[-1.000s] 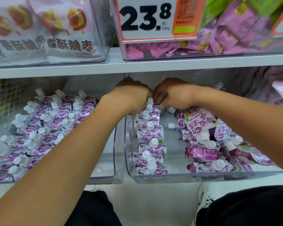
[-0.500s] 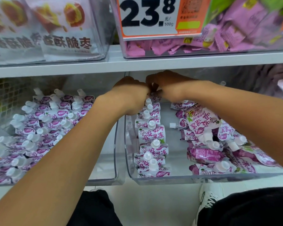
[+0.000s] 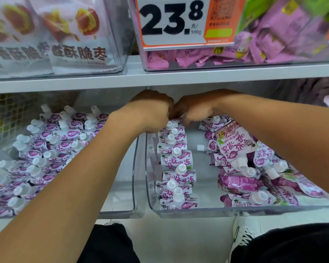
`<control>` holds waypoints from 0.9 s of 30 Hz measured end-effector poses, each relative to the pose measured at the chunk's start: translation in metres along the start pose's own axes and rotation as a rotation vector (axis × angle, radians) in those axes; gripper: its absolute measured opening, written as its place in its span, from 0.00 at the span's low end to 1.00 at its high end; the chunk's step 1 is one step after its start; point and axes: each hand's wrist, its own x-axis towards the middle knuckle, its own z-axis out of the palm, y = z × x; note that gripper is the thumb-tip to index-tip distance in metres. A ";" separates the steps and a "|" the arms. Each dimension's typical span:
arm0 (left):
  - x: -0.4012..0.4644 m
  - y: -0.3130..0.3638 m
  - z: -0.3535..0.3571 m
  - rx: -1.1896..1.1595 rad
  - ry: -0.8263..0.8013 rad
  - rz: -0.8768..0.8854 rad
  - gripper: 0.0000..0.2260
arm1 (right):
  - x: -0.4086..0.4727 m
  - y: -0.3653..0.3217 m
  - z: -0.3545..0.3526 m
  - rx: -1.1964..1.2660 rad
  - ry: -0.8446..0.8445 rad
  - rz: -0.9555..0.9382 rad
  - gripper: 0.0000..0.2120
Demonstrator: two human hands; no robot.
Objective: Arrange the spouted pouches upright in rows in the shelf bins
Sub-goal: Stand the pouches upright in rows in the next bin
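Purple-and-white spouted pouches with white caps fill two clear shelf bins. In the right bin (image 3: 179,212) a single upright row of pouches (image 3: 176,164) runs front to back along the left wall, and a loose pile of pouches (image 3: 241,168) lies at the right. My left hand (image 3: 150,112) and my right hand (image 3: 196,109) meet knuckle to knuckle at the far end of that row, fingers curled down around the rearmost pouches. The fingertips are hidden. The left bin (image 3: 135,186) holds several tidy rows of upright pouches (image 3: 46,149).
A grey shelf board (image 3: 160,78) hangs just above my hands. On it stand clear bins of white snack bags (image 3: 78,44) and pink sweets (image 3: 198,57), with a price tag reading 23.8 (image 3: 171,19). Bare bin floor (image 3: 203,179) shows between the row and the pile.
Both hands have stayed at the back of the row and shifted only slightly; the right hand has dropped a little lower onto the rear pouches. The view has tilted a bit.
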 end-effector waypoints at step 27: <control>0.025 0.009 0.014 0.016 0.120 -0.089 0.13 | -0.004 0.002 0.001 0.405 -0.180 0.164 0.14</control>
